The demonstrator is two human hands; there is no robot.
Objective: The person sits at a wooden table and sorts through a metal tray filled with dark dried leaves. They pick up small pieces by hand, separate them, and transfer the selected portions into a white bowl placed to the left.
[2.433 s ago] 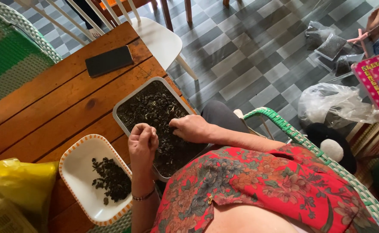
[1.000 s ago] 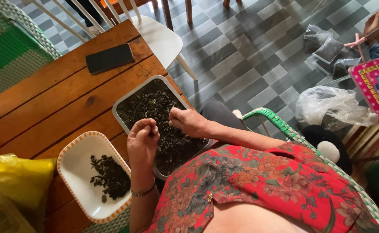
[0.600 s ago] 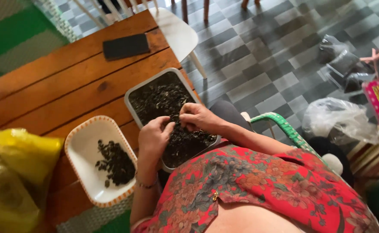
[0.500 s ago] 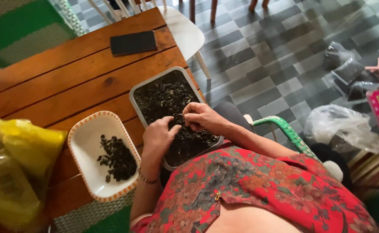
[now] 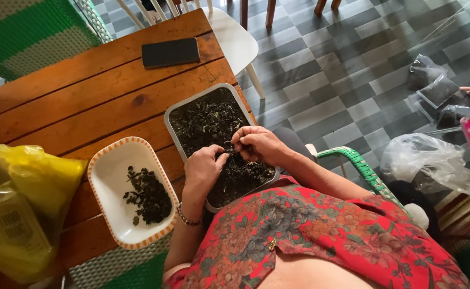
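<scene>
A grey rectangular tray full of dark dried leaves lies on a wooden table. My left hand and my right hand meet over the tray's near half, fingertips pinching a bit of the dark leaves between them. To the left stands a white oval dish with an orange-striped rim, holding a small heap of picked dark leaves. I wear a red flowered top and a bracelet on my left wrist.
A black phone lies at the table's far side. A yellow plastic bag sits at the left. A white chair stands beyond the table; clear plastic bags lie on the chequered floor at right, by a green woven chair arm.
The view has shifted so the table sits further right and the yellow bag shows more. My hands have come together over the tray, fingers now pinching leaves.
</scene>
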